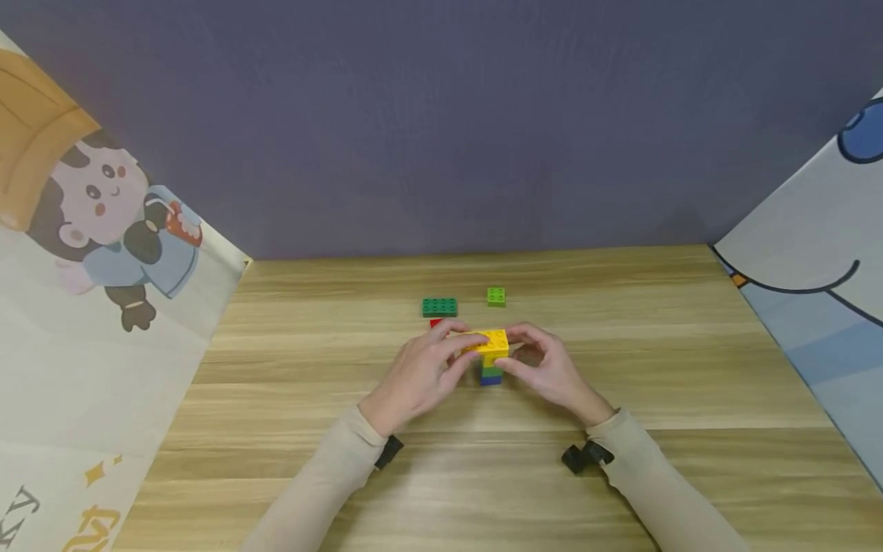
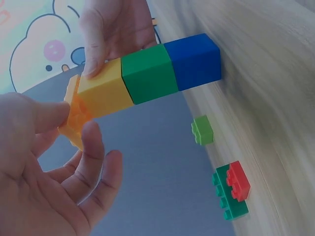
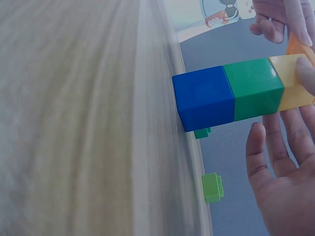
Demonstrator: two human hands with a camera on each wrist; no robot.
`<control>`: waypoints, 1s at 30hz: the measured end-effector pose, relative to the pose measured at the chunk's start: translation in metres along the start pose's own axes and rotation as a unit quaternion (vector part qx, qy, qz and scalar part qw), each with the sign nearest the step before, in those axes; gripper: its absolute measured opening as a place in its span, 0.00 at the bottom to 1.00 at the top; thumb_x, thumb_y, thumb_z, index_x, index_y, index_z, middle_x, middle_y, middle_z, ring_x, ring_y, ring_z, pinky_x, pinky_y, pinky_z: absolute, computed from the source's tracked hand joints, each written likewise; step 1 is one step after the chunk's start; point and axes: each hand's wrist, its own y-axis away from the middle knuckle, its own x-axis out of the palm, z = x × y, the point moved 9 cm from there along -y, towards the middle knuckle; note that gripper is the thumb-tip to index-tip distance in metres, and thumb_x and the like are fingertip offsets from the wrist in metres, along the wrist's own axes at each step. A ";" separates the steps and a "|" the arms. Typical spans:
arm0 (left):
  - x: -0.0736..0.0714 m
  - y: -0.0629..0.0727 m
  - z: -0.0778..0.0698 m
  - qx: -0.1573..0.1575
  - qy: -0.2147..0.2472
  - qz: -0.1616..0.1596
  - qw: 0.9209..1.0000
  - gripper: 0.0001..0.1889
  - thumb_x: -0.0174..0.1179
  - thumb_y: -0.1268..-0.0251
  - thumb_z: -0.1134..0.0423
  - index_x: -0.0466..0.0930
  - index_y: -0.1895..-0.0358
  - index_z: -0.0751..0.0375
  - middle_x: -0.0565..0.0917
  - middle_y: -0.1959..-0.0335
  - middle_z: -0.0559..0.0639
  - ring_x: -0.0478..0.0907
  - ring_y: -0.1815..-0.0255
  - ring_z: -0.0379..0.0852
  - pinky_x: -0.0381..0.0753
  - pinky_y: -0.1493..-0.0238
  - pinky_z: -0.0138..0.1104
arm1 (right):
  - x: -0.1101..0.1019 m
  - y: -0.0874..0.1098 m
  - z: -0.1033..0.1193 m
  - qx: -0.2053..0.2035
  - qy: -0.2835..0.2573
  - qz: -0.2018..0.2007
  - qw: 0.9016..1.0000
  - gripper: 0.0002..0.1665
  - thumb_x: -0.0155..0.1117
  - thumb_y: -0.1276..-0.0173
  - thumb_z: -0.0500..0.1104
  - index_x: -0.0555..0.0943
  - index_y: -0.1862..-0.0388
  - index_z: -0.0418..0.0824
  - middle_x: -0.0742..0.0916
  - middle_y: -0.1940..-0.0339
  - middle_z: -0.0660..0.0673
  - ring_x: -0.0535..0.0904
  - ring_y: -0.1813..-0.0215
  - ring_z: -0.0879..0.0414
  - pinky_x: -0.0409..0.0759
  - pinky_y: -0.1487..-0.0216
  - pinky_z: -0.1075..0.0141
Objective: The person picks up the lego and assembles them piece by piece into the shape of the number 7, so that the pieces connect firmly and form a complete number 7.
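A tower of building blocks stands on the table, with a blue block (image 2: 194,61) at the bottom, a green block (image 2: 149,73) above it and a yellow block (image 2: 107,88) over that. My left hand (image 1: 419,369) pinches a long yellow studded brick (image 1: 495,338) at the tower's top, thumb on one side and fingers on the other. In the left wrist view that brick looks orange and sits slightly tilted against the yellow block. My right hand (image 1: 552,374) grips the yellow block from the right, its thumb on the near face.
Behind the tower lie a dark green brick (image 1: 439,307), a small light green brick (image 1: 496,297) and a red brick (image 1: 437,324), partly hidden by my left hand. A dark wall panel (image 1: 441,138) rises at the table's (image 1: 310,307) back edge, with printed panels either side.
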 end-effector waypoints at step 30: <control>0.002 -0.002 -0.009 0.013 -0.044 0.000 0.999 0.16 0.65 0.22 0.61 0.87 0.36 0.54 0.85 0.36 0.60 0.80 0.73 0.40 0.76 0.71 0.27 | -0.004 0.002 0.004 0.033 0.046 0.022 0.998 0.23 0.76 0.30 0.36 0.82 0.37 0.37 0.89 0.43 0.39 0.84 0.48 0.64 0.88 0.48 0.66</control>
